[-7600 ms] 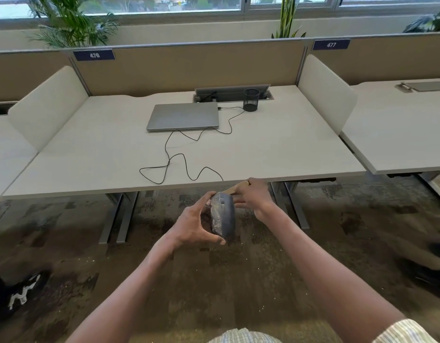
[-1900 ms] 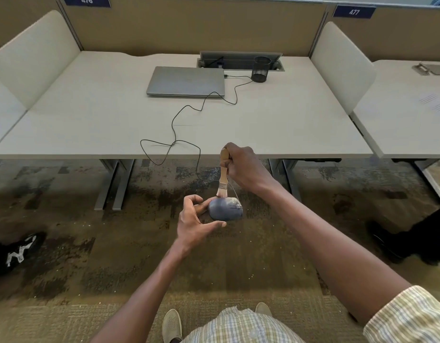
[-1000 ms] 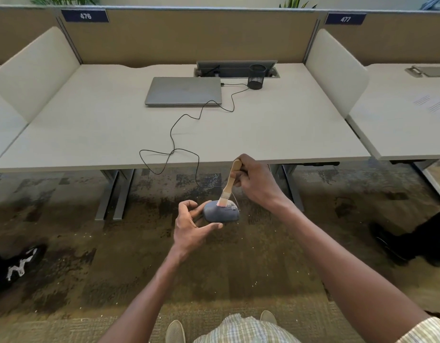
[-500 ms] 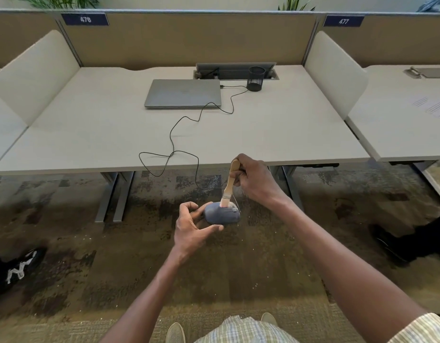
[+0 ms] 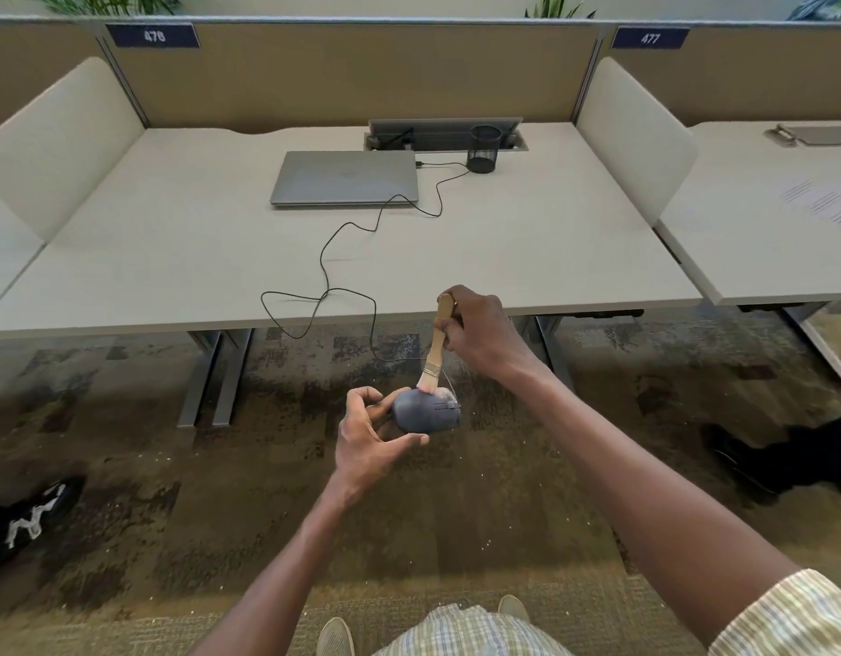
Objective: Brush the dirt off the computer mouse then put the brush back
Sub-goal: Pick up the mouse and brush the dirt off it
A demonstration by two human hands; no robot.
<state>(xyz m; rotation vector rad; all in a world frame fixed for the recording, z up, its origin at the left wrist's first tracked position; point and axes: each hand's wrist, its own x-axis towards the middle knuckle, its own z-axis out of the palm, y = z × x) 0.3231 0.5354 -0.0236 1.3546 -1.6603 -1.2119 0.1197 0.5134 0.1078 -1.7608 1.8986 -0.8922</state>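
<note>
A dark blue-grey computer mouse (image 5: 425, 411) is held in the air in front of the desk, above the carpet. My left hand (image 5: 368, 433) grips it from the left, thumb under it and fingers curled at its rear. A pale dusty patch shows on the mouse's upper right. My right hand (image 5: 480, 331) grips the wooden handle of a small paint brush (image 5: 435, 348), which stands nearly upright. Its pale bristles touch the top of the mouse. The mouse's black cable (image 5: 335, 286) runs up over the desk edge.
The white desk (image 5: 172, 258) bears a shut grey laptop (image 5: 345, 177), a black mesh pen cup (image 5: 483, 148) and a cable tray at the back. White side dividers flank it. Another person's dark shoes show at far left (image 5: 28, 518) and far right (image 5: 782, 459). White specks dot the carpet.
Over the last second the brush has shifted from tilted to nearly upright, its bristles moving across the mouse's top. My left hand has kept the mouse about level in the same place.
</note>
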